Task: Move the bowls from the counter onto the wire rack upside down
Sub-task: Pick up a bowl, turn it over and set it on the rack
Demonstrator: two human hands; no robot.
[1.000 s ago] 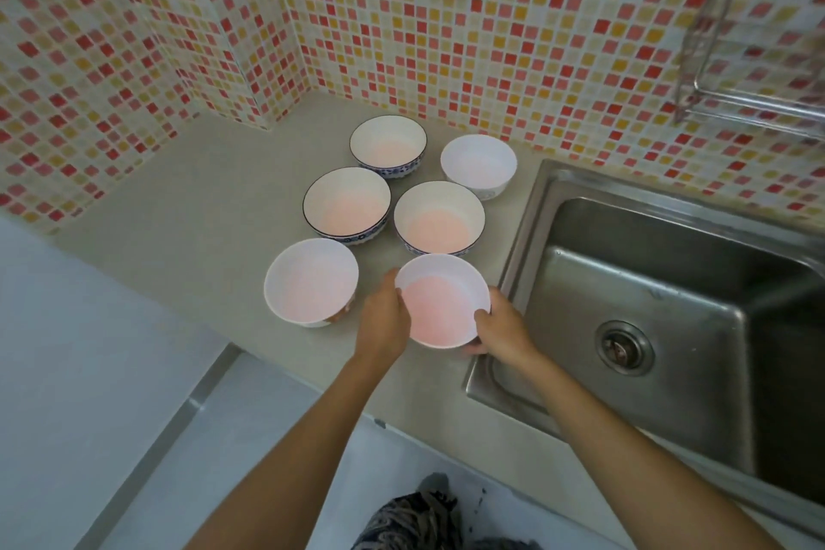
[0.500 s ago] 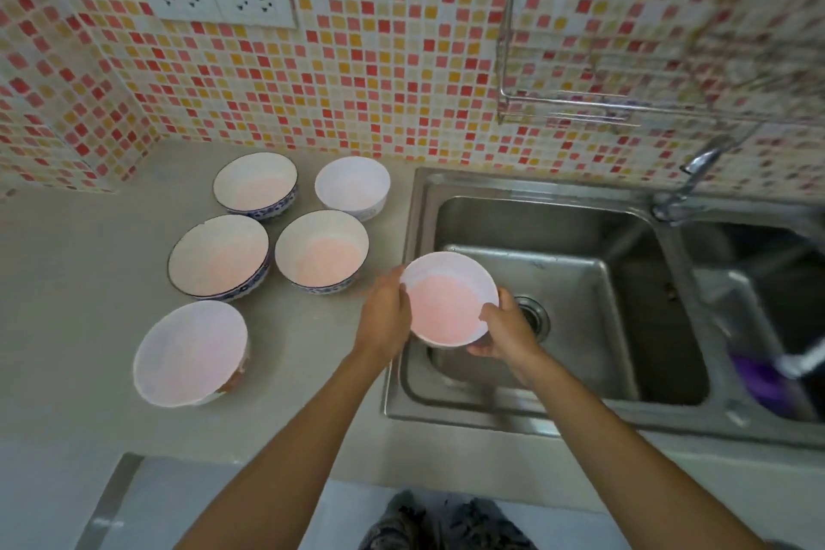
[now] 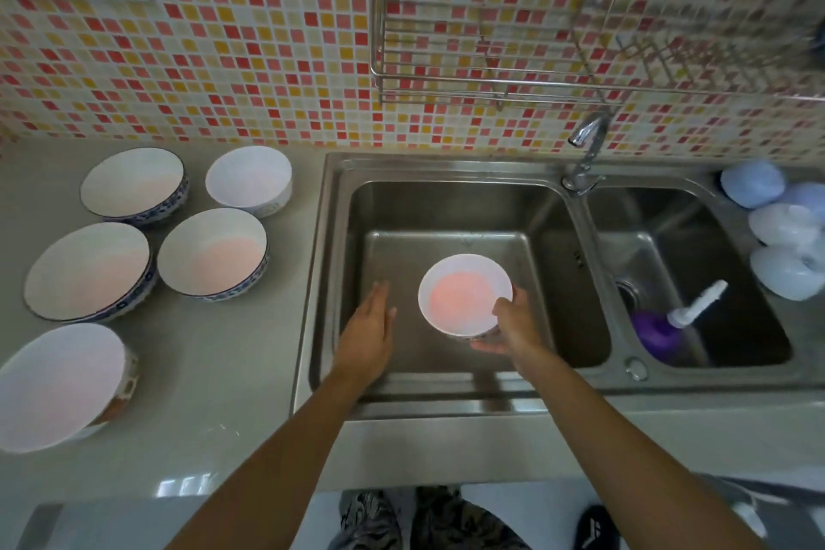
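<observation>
Head view: six white ceramic bowls show, all mouth up. One small white bowl [image 3: 465,294] is gripped at its right rim by the right hand [image 3: 509,323], thumb on the edge and fingers curled beneath, above the left basin of the stainless double sink [image 3: 339,210]. The left hand [image 3: 367,333], just left of that grip, has its fingers straight and holds nothing. Well to the left of the grip, five bowls stand on the beige counter [image 3: 232,353]: three blue-patterned-rim bowls [image 3: 213,252] and two plain-rimmed ones, close together. Above and beyond the held bowl hangs one steel wire rack [image 3: 491,71] on the mosaic-tiled wall, its shelf bare. The chrome tap [image 3: 587,147] stands up-right of the grip, under the rack's front edge. Farther right, a purple bottle [image 3: 656,328] lies in the second basin.
</observation>
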